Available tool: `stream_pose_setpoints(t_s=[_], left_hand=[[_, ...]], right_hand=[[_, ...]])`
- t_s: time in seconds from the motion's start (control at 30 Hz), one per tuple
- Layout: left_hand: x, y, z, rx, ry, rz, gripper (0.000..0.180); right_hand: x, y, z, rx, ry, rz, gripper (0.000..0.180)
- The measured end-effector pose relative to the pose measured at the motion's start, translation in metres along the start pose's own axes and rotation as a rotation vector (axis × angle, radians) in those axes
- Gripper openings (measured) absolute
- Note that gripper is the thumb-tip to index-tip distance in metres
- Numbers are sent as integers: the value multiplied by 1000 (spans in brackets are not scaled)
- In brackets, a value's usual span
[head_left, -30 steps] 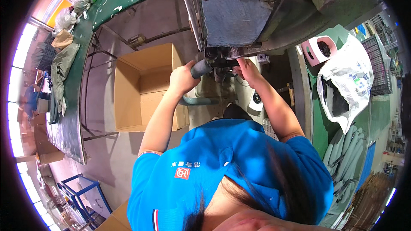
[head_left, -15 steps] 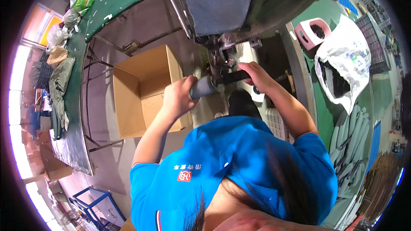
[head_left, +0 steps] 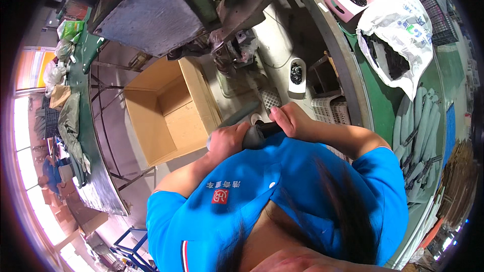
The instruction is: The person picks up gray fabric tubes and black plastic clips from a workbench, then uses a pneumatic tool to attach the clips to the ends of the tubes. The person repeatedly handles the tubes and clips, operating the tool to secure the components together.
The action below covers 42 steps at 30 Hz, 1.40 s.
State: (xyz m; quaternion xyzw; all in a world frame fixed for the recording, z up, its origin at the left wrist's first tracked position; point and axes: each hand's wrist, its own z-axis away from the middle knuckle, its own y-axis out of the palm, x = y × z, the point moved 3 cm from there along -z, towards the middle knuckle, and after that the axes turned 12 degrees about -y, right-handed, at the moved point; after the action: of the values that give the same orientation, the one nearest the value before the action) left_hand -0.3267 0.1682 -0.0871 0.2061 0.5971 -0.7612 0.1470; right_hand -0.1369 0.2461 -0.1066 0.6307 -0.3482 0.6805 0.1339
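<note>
Both hands meet close in front of the person's chest, just above the blue shirt (head_left: 282, 191). The left hand (head_left: 228, 141) is closed in a fist around the pale end of a dark, tube-shaped handle (head_left: 258, 135), and the right hand (head_left: 288, 120) is curled over the other, darker end, so the handle lies gripped between the two, roughly level and touching the shirt. Just beyond the hands, on the floor side, stands an open cardboard box (head_left: 166, 113) with its flaps spread; its inside is bare brown board. Above the box and the hands looms a heavy metal machine (head_left: 166, 15) with a flat grey plate and dark, greasy parts hanging under it. To the right of the hands sit white plastic baskets (head_left: 330, 111), and a small white cup-shaped container (head_left: 296, 75) with dark pieces in it stands beside them. Farther right, on a green table (head_left: 383, 100), lie a pink tray (head_left: 347, 0) of dark parts and a white plastic bag (head_left: 398, 25) partly open on more dark parts. A row of grey-green tubes (head_left: 421, 136) lies along the table's right edge.
</note>
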Motion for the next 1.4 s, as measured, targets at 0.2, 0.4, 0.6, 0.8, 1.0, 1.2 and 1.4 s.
stream_pose_setpoints(t_s=[0.2,0.4,0.6,0.8,1.0,1.2,1.4], left_hand=[[23,35,-37,-39,-404,143,50],[56,24,9,-166,-560,335,42],[47,20,38,-316,-712,281,37],[54,14,46,-328,-757,403,32],[63,16,44,-378,-657,437,29],[71,9,42,-385,-740,446,31],[80,3,42,-403,-708,372,35]], right_hand=[[-85,-17,-44,-110,468,-626,51],[-131,-29,-72,-457,480,-1191,32],[-105,-36,-89,-265,405,-1133,25],[-85,-30,-117,-63,277,-1067,20],[-49,-28,-159,42,188,-940,14],[-47,-31,-177,-142,243,-869,16],[-47,-32,-173,-195,257,-914,14]])
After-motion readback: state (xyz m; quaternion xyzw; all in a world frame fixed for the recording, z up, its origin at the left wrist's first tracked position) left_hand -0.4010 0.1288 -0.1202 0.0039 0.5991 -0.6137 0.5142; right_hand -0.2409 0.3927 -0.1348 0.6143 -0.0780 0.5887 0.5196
